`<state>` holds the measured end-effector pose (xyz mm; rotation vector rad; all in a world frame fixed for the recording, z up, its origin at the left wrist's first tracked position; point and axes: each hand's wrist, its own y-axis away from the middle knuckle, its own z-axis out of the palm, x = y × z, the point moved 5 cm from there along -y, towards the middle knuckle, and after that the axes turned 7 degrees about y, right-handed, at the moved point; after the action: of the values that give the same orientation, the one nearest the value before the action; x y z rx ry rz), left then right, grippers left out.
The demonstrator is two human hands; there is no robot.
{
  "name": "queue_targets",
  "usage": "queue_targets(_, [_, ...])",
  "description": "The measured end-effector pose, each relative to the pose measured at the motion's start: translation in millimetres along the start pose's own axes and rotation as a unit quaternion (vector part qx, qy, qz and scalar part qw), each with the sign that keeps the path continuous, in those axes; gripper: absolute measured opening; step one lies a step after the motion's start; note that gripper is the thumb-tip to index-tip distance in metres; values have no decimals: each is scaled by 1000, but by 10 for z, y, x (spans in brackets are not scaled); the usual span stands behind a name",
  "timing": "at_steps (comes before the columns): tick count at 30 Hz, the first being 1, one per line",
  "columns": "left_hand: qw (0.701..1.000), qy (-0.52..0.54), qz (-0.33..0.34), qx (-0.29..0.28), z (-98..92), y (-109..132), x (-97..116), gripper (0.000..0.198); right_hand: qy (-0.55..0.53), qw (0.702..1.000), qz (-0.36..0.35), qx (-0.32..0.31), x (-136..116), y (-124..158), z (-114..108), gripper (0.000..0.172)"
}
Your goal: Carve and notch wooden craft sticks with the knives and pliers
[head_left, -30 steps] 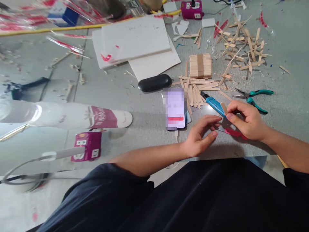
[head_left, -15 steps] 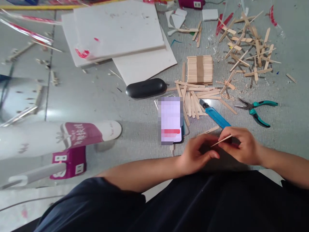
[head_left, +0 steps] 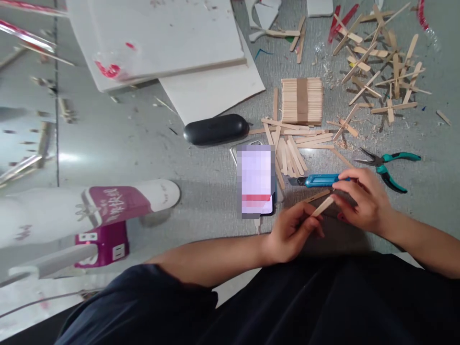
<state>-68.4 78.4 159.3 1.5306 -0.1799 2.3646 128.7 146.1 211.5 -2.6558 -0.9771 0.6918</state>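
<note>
Near the front edge of the grey table, my left hand (head_left: 293, 232) pinches a short wooden stick (head_left: 322, 206) between thumb and fingers. My right hand (head_left: 362, 199) has its fingers on the handle end of a blue utility knife (head_left: 321, 180), whose blade points left. Its thumb is close to the upper end of the stick; whether it touches the stick is unclear. Another wooden stick (head_left: 313, 197) lies just under the knife. Loose sticks (head_left: 287, 155) and a banded bundle of sticks (head_left: 302, 101) are farther back.
A phone (head_left: 256, 179) lies left of the hands, with a black case (head_left: 216, 129) behind it. Pliers (head_left: 384, 163) are at the right, below crossed sticks (head_left: 393, 72). White boards (head_left: 172, 38) lie at the back; a white-and-purple object (head_left: 118, 203) is at the left.
My right hand has moved up slightly and taken hold of the knife, which has swung to lie nearly level. The stick in my left hand has turned its flat side up.
</note>
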Motion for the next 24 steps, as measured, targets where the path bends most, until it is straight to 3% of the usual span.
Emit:
queue_targets(5, [1000, 28, 12, 5, 18, -96, -44, 36, 132, 990, -35, -47, 74, -102, 173, 25])
queue_targets(8, [999, 38, 16, 9, 14, -159, -69, 40, 177, 978, -13, -113, 146, -136, 337, 29])
queue_targets(11, [999, 42, 6, 22, -5, -209, -103, 44, 167, 976, 17, -137, 241, -123, 415, 35])
queue_targets(13, [999, 43, 8, 27, -9, -232, -114, 46, 130, 984, 33, -115, 310, -97, 389, 40])
queue_targets(16, [998, 51, 13, 32, -12, -246, -123, 47, 30, 998, 51, -35, 390, -41, 250, 46])
queue_targets(20, [997, 68, 15, 41, -19, -244, -127, 47, -58, 995, 55, 57, 387, 52, 42, 42])
queue_targets(24, [997, 64, 20, 46, -18, -242, -107, 45, -82, 994, 47, 50, 316, 115, -34, 40])
